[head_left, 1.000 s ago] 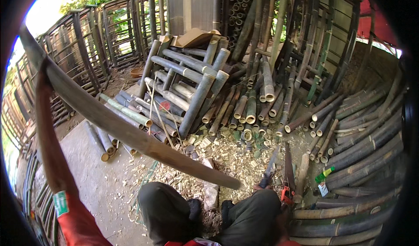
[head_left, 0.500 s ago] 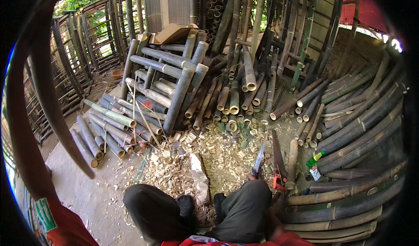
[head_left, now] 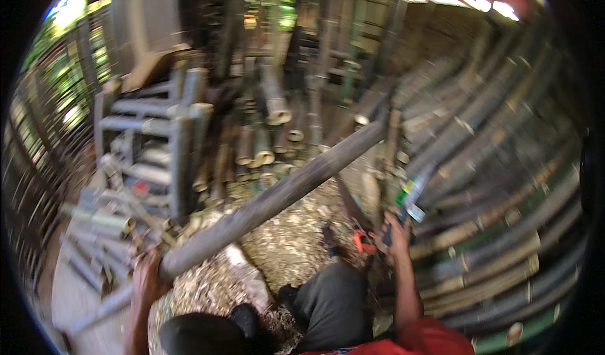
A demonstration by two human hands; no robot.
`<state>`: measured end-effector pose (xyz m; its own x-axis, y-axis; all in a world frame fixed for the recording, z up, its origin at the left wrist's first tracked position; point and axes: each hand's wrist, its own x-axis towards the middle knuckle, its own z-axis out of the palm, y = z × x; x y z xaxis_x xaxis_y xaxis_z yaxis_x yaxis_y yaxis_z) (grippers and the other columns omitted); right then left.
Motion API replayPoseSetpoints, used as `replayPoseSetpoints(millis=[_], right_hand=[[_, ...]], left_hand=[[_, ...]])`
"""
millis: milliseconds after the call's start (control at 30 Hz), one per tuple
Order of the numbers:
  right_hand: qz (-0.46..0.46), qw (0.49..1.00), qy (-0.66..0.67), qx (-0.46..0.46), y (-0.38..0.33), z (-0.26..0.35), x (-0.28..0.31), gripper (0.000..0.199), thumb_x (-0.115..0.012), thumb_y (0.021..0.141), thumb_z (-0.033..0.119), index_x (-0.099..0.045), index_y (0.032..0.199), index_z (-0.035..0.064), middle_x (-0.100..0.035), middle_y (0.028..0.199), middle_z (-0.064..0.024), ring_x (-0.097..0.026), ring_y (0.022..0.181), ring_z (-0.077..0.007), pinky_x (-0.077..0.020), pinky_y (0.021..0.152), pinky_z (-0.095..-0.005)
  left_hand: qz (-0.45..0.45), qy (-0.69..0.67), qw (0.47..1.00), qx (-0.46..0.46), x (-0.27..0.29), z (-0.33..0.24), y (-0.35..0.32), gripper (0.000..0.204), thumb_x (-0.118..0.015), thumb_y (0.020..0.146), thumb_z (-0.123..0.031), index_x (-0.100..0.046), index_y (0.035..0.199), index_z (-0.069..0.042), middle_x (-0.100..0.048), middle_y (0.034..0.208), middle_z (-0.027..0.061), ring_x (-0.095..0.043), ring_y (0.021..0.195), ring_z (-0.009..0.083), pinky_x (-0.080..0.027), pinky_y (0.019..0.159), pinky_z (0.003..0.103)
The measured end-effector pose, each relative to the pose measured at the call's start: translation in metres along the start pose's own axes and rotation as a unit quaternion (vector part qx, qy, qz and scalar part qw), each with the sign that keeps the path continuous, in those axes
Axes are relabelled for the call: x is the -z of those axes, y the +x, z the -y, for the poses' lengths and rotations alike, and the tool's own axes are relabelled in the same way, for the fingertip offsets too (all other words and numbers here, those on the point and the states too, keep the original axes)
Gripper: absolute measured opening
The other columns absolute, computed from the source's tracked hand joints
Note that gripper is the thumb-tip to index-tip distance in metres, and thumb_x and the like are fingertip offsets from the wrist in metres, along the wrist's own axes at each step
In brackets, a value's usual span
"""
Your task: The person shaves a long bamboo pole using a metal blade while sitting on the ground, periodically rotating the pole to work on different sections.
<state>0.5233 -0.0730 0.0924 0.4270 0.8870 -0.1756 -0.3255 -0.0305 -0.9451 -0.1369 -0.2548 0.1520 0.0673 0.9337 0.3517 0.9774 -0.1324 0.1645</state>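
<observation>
No lettering can be read; no number or sign either.

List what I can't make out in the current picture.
In the head view:
Knife: motion blur smears its edge.
Bottle: partly hidden behind the knife.
Left hand: blur hides exactly how it grips the pole.
Left forearm: cut off by the lower edge.

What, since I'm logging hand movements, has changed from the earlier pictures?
The left hand has come down, swinging the free end of the bamboo pole rightward. The knife, in the right hand, moved from the saw's left to its right. The saw stayed put.
</observation>
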Motion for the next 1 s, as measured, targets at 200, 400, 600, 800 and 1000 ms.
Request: replayPoseSetpoints(millis=[200, 400, 600, 800, 1000], right_hand=[[-0.003, 0.994, -0.106, -0.037, 0.028, 0.001, -0.021, 0.041, -0.086, 0.092, 0.03, -0.065, 0.124, 0.0177, -0.06, 0.073, 0.0033, -0.058, 0.054, -0.0107, -0.0508, 0.047, -0.031], [0.041, 0.98, -0.154, -0.117, -0.01, -0.064, -0.026, 0.036, -0.09, 0.087, 0.031, -0.066, 0.098, 0.0072, -0.062, 0.066, 0.0008, -0.058, 0.046, -0.0111, -0.0494, 0.043, -0.0304], [0.224, 0.925, -0.267, -0.151, -0.027, -0.124, -0.037, 0.02, -0.082, 0.092, 0.014, -0.067, 0.099, 0.0046, -0.063, 0.068, -0.0011, -0.06, 0.053, -0.0106, -0.0492, 0.048, -0.0311], [0.338, 0.861, -0.257, -0.278, -0.089, -0.165, -0.073, 0.023, -0.082, 0.091, 0.02, -0.066, 0.098, 0.0039, -0.063, 0.068, -0.0017, -0.06, 0.056, -0.0116, -0.0477, 0.053, -0.0319], [0.552, 0.714, -0.362, -0.233, -0.105, -0.18, -0.139, 0.036, -0.079, 0.095, 0.031, -0.068, 0.107, -0.001, -0.072, 0.092, -0.0084, -0.068, 0.077, -0.0143, -0.0533, 0.066, -0.0338]], left_hand=[[0.135, -0.027, 0.979, 0.153, -0.121, 0.096, -0.137, 0.066, -0.085, 0.05, -0.011, -0.066, 0.113, -0.001, -0.068, 0.103, 0.0238, -0.064, 0.099, 0.047, -0.051, 0.09, 0.054], [0.266, 0.083, 0.951, 0.137, -0.101, 0.096, -0.156, 0.063, -0.075, 0.077, -0.01, -0.063, 0.139, -0.004, -0.071, 0.114, 0.0239, -0.067, 0.111, 0.0451, -0.053, 0.1, 0.056], [0.289, 0.152, 0.93, 0.167, -0.121, 0.152, -0.186, 0.072, -0.076, 0.076, -0.007, -0.058, 0.145, -0.004, -0.07, 0.12, 0.0252, -0.064, 0.118, 0.0446, -0.052, 0.102, 0.054], [0.142, -0.107, 0.983, 0.035, -0.14, 0.037, -0.096, 0.087, -0.093, 0.043, -0.018, -0.065, 0.124, -0.003, -0.069, 0.113, 0.0207, -0.064, 0.109, 0.0451, -0.051, 0.098, 0.052], [0.453, -0.174, 0.868, 0.105, -0.222, 0.037, -0.059, 0.073, -0.098, 0.047, -0.033, -0.073, 0.11, -0.006, -0.075, 0.091, 0.0233, -0.073, 0.092, 0.0449, -0.059, 0.083, 0.052]])
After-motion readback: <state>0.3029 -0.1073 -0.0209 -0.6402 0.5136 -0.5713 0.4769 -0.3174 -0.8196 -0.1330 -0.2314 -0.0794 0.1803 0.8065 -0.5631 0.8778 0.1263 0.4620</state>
